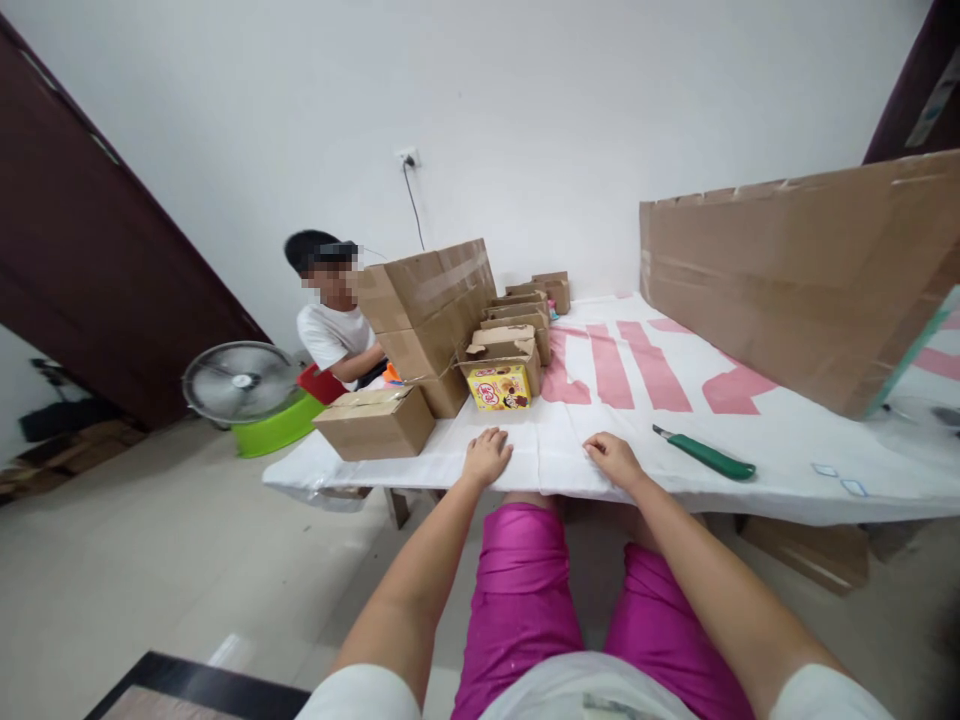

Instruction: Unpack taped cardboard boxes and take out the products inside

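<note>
My left hand (487,457) rests palm down near the table's front edge, fingers stretched out and holding nothing. Just beyond it stands a yellow snack box (499,387) with red lettering, in front of an open cardboard box (502,347). My right hand (615,461) lies on the white cloth (555,450) with its fingers curled in; nothing shows in them. To its right, apart from it, is a green utility knife (705,455), its blade end toward the hand. A closed cardboard box (379,422) sits left of my left hand.
Stacked cardboard boxes (431,320) form a wall at the left, with several open boxes beside them. A large cardboard panel (795,280) stands at the right. Behind the stack sits another person (334,330), near a fan (241,382) and a green basin (277,425).
</note>
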The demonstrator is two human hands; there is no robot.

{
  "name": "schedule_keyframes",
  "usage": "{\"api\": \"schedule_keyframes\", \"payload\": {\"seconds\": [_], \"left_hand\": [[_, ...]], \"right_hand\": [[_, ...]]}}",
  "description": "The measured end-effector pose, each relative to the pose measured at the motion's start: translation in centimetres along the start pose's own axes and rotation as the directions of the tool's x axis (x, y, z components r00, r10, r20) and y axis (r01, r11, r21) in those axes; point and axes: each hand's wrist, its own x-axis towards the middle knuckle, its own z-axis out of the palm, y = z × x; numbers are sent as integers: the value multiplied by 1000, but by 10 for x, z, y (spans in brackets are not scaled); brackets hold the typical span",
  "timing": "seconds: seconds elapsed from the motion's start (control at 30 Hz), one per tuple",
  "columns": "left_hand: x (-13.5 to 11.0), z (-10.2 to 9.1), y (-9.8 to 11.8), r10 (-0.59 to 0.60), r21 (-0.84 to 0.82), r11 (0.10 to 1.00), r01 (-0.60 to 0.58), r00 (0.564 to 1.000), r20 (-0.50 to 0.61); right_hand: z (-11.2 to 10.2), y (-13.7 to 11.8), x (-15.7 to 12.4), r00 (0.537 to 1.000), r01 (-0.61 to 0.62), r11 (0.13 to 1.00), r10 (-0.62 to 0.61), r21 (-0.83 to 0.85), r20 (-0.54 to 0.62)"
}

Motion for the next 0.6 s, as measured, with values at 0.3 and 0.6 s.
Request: {"api": "schedule_keyframes", "payload": {"seconds": [0.3, 0.6], "left_hand": [[2, 3, -2, 18, -6, 1000, -18, 1000, -24], [3, 4, -3, -11, -49, 999, 12, 1000, 21]], "right_hand": [[1, 1, 0, 1000, -22, 1000, 22, -16, 8], [0, 0, 0, 1000, -17, 999, 17, -35, 1]]}}
